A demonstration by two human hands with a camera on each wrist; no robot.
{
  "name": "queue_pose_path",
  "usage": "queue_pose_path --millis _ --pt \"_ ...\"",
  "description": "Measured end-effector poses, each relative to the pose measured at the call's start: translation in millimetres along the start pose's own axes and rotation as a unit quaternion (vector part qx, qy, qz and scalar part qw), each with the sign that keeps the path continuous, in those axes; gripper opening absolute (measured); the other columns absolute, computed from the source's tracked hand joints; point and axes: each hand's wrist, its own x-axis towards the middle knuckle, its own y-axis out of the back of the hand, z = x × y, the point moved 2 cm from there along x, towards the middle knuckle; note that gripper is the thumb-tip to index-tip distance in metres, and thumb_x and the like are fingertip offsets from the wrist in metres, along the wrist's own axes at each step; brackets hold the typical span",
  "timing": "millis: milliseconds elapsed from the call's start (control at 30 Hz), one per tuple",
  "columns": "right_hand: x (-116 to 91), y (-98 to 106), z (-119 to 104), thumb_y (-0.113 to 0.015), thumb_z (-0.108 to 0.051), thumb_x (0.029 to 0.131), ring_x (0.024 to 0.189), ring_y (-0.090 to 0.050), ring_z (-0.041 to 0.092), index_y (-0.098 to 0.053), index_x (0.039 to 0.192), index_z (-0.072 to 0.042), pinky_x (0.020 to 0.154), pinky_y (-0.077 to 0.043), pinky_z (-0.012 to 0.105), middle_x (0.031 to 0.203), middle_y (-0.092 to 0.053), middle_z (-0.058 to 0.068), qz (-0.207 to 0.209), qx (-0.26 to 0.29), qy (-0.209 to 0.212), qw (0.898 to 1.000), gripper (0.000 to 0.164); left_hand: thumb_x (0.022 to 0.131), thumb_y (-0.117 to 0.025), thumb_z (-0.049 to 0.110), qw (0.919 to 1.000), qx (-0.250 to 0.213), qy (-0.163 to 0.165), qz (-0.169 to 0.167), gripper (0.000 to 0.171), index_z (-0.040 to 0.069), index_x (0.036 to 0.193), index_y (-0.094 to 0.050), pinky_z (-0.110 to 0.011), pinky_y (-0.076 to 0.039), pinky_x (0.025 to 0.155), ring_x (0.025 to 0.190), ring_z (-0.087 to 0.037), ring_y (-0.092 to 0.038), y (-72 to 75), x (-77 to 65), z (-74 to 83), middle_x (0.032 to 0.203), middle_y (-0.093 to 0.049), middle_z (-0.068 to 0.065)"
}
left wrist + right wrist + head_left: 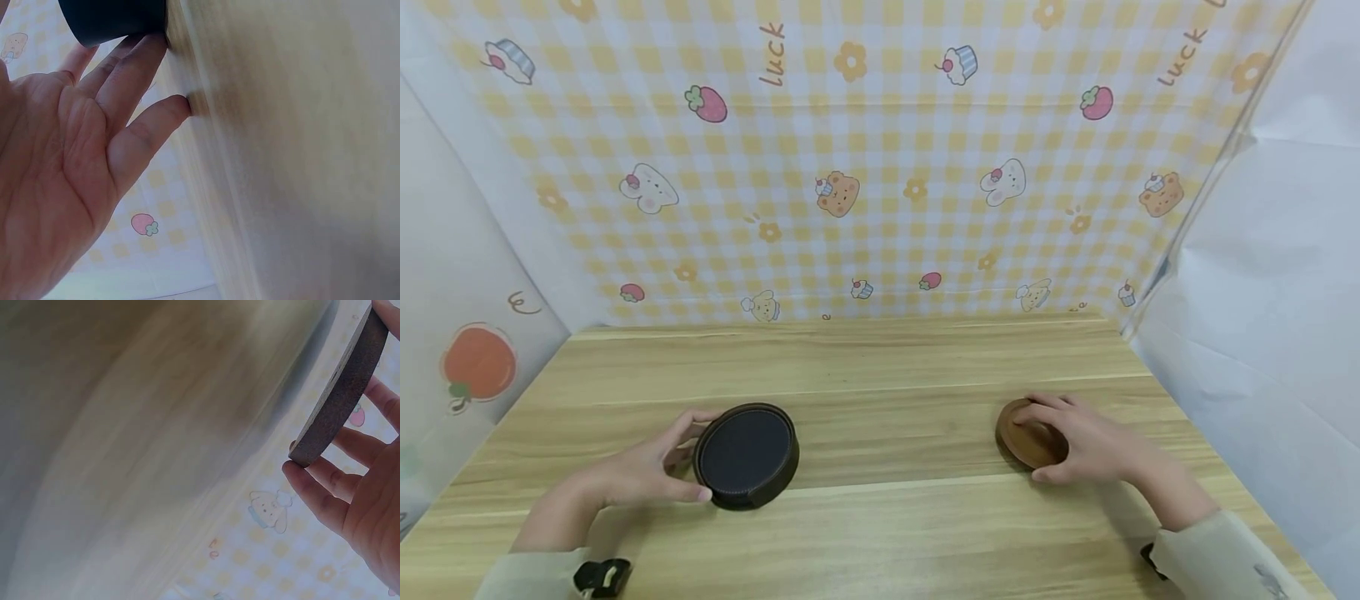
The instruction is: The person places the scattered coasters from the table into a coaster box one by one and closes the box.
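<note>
Toward the left of the table in the head view is a round black coaster holder [745,454] with stitched edges and a dark disc inside its rim. My left hand [640,467] grips its left side, thumb at the near edge and fingers at the far edge. In the left wrist view, fingertips meet the lower side of the black holder [119,15]. On the right, my right hand [1093,442] holds a shallow round brown dish [1030,450] by its rim, fingers reaching over its inner face. The right wrist view has the dish [344,394] tilted, edge on, above the tabletop.
The light wooden table [880,533] spans the lower view. A yellow checked cloth [880,133] with cartoon prints hangs along its back edge. White sheets flank it on the left [445,208] and right [1277,275].
</note>
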Motion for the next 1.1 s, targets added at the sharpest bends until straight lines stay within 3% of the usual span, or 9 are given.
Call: queue_pose_path --millis 533,1100 --pt "28.2 -8.3 -21.7 -0.085 -0.046 0.074 0.131 -0.044 0.051 -0.058 0.132 -0.026 0.093 -0.047 0.064 0.149 -0.045 0.026 -0.02 -0.003 0.053 0.998 0.067 0.082 -0.081 0.017 1.0 0.005 0.004 -0.003 0.088 0.006 0.148 -0.023 -0.074 -0.038 0.098 0.134 -0.065 -0.031 0.4 0.9 -0.1 0.15 -0.032 -0.037" --pt "58.2 -13.4 -52.6 -0.083 -0.044 0.077 0.133 -0.043 0.044 -0.056 0.134 -0.029 0.094 -0.05 0.055 0.156 -0.038 0.02 -0.04 0.001 0.072 0.997 0.065 0.083 -0.08 0.016 0.9999 0.0 0.009 -0.005 0.089 0.006 0.149 -0.022 -0.074 -0.037 0.098 0.134 -0.065 -0.031 0.2 0.2 -0.7 0.15 -0.031 -0.038"
